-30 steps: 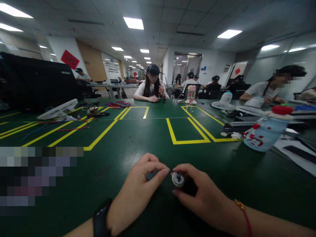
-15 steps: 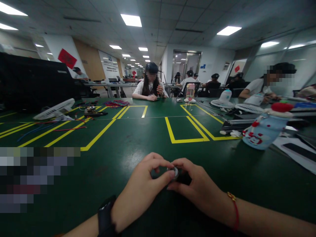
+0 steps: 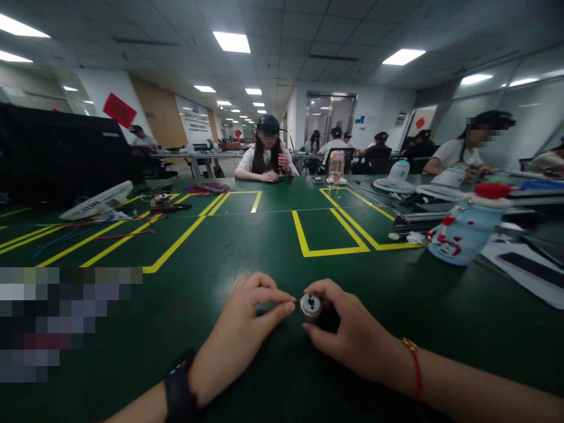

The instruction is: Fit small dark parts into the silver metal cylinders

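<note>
Glossy green tabletop (image 3: pixel 247 249): room seen before yellow tape (image 3: pixel 337 252). One silver-topped cylinder (image 3: pixel 311 304) is clasped by right hand (image 3: pixel 359 329); left hand (image 3: pixel 238 332) is held beside, fingertips together, contents unclear.

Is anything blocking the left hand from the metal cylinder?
Nothing visible: only a narrow gap separates the left hand's fingertips from the metal cylinder. The right hand holds it from the other side, leaving its top uncovered.
</note>
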A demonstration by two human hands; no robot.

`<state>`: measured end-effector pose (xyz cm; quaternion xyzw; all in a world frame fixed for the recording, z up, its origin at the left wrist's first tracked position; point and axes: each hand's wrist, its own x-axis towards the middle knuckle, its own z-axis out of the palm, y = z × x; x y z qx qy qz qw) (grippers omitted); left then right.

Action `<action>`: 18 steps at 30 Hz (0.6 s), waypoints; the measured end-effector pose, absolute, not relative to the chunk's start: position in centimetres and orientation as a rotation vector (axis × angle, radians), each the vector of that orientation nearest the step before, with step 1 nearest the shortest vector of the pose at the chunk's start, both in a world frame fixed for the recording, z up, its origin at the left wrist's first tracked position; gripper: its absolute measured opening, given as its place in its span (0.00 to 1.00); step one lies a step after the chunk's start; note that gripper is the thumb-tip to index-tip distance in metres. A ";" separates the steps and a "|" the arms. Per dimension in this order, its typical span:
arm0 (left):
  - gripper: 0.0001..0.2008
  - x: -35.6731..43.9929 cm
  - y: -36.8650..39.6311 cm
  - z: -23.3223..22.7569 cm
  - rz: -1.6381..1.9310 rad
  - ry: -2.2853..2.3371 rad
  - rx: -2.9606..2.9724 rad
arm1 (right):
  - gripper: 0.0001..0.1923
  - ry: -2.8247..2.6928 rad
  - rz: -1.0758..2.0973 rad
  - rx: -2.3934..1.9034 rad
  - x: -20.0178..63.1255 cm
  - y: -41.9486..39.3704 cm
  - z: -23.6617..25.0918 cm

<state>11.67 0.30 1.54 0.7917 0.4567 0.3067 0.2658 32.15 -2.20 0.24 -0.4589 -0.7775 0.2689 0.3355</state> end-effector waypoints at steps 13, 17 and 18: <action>0.18 7.9 1.5 2.0 0.749 1.404 1.844 | 0.19 -1.991 0.103 -1.716 39.7 1.8 2.9; 0.19 7.1 1.7 2.0 0.844 1.493 1.693 | 0.18 -1.969 -0.053 -2.009 46.1 4.9 3.8; 0.19 7.2 1.7 1.9 0.852 1.493 1.679 | 0.19 -1.963 -0.050 -2.037 46.9 5.2 3.9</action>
